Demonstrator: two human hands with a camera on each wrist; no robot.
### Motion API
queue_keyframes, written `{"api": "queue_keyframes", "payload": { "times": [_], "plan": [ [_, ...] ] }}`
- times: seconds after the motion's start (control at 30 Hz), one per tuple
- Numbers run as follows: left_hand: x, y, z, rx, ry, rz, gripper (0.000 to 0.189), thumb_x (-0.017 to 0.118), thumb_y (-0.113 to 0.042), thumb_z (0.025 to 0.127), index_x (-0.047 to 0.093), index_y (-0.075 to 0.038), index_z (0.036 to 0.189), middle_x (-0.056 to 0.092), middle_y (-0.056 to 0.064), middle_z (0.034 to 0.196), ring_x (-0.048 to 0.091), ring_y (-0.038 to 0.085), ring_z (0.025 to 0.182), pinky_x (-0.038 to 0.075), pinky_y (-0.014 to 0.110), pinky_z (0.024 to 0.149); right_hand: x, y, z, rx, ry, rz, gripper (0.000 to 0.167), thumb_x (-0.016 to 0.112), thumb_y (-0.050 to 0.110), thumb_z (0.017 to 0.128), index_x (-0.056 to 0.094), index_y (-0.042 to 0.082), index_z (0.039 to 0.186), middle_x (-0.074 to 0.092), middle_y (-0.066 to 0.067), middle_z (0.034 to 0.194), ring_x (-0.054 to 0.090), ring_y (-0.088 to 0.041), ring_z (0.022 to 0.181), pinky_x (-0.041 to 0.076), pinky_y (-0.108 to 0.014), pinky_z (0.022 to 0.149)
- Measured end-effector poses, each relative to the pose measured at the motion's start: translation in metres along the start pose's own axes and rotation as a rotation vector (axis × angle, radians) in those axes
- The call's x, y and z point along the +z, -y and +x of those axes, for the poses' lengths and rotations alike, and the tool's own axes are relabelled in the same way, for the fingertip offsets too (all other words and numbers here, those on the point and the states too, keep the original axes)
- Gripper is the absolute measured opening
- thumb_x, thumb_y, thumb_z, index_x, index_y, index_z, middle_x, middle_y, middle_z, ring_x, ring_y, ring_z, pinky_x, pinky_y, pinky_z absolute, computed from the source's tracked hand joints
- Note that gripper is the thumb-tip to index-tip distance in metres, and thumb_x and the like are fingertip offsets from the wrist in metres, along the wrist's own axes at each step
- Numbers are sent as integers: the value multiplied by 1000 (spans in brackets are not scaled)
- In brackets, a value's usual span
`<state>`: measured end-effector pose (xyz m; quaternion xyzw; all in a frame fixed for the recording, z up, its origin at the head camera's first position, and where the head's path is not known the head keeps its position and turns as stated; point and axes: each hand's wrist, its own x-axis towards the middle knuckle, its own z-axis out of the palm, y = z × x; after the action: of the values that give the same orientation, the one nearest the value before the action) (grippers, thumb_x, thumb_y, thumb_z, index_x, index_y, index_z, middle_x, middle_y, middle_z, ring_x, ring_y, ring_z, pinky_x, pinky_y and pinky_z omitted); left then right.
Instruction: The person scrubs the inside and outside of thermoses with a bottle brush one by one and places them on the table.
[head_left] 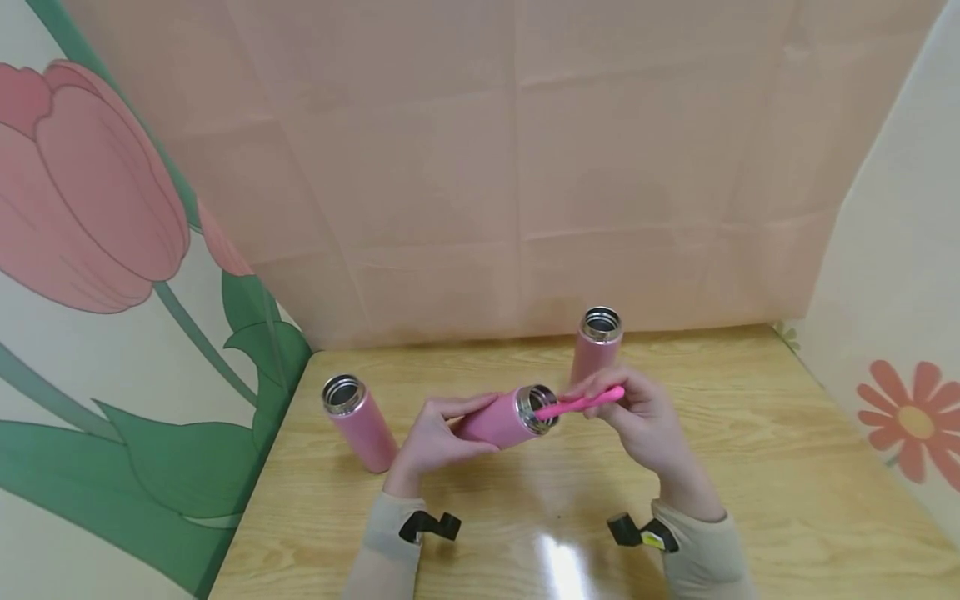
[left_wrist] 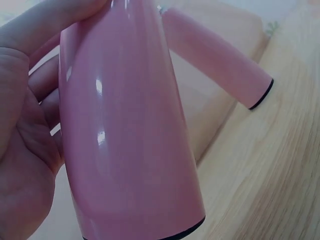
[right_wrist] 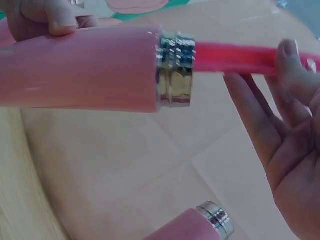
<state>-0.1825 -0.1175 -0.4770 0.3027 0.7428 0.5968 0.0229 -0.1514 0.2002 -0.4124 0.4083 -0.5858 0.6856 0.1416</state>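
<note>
My left hand (head_left: 442, 437) grips a pink metal bottle (head_left: 498, 421), tilted with its open, silver-threaded mouth toward the right. Between thumb and fingers, my right hand (head_left: 641, 417) pinches a bright pink stick-like handle (head_left: 581, 403). The handle's far end goes into the bottle's mouth, so its tip is hidden inside. In the right wrist view the handle (right_wrist: 235, 57) runs straight out of the silver neck (right_wrist: 175, 70). The left wrist view shows the held bottle's pink side (left_wrist: 125, 130) and dark base edge, with the fingers wrapped behind it.
A second open pink bottle (head_left: 367, 433) stands on the wooden table (head_left: 787, 467) at the left. Another open one (head_left: 596, 346) stands at the back, just behind my right hand. A pinkish sheet (head_left: 525, 167) covers the wall behind the table; patterned walls flank both sides.
</note>
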Motion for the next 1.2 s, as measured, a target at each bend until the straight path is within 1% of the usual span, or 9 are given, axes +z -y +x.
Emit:
{"api": "queue_keyframes", "payload": {
  "times": [0.1,0.17,0.43,0.6,0.8,0.93,1.03,1.1,1.2],
  "plan": [
    [2,0,0,-12,13,-19,68,99,-7,75,74,-13,138,72,0,136,68,25,127,49,57,111,-1,0,1,-40,25,10,13,60,-20,98,62,-9,104,78,-16,111,76,-25,107,61,-26,79],
    [3,1,0,-22,17,-31,68,99,-6,75,74,-13,138,72,1,136,68,25,127,48,60,111,-1,2,1,-38,6,6,11,61,-20,98,61,-11,105,78,-16,111,77,-24,107,62,-27,81],
    [4,0,1,-19,16,-51,69,98,-6,76,73,-14,139,73,1,136,68,26,127,48,62,110,4,6,0,86,-110,-92,12,66,-16,97,60,-13,107,79,-10,110,78,-19,98,65,-32,81],
    [4,1,2,5,17,-50,68,98,-8,77,73,-15,140,73,1,136,69,26,125,49,63,107,7,9,0,170,-179,-96,14,64,-17,98,57,-15,110,80,-6,110,78,-18,94,65,-35,78],
    [5,4,2,-4,8,-48,68,97,-9,78,73,-19,141,72,-2,137,68,26,127,49,64,108,11,10,1,176,-245,-130,15,65,-18,98,58,-16,112,80,-6,110,78,-17,89,65,-30,74],
    [6,6,2,-16,-9,-33,68,97,-9,78,73,-20,141,71,-3,138,67,25,128,49,62,109,15,12,3,169,-334,-178,18,68,-22,93,61,-15,108,81,-11,104,76,-17,82,62,-23,68],
    [6,6,3,-31,-19,-20,69,97,-13,79,72,-22,142,70,-4,140,66,24,130,47,60,111,16,14,4,195,-424,-228,16,70,-20,92,63,-12,104,81,-10,101,74,-16,75,55,-18,61],
    [6,7,3,-42,-23,-18,69,97,-14,80,71,-24,143,69,-5,142,65,23,132,47,58,112,15,16,5,211,-494,-231,15,71,-18,93,63,-12,105,81,-9,100,73,-16,75,57,-17,63],
    [5,8,3,-56,-33,-20,70,97,-14,80,70,-25,143,68,-6,144,64,23,134,48,54,113,10,19,7,183,-604,-155,18,69,-15,96,59,-19,111,80,-11,100,76,-18,80,63,-24,72]
  ]
}}
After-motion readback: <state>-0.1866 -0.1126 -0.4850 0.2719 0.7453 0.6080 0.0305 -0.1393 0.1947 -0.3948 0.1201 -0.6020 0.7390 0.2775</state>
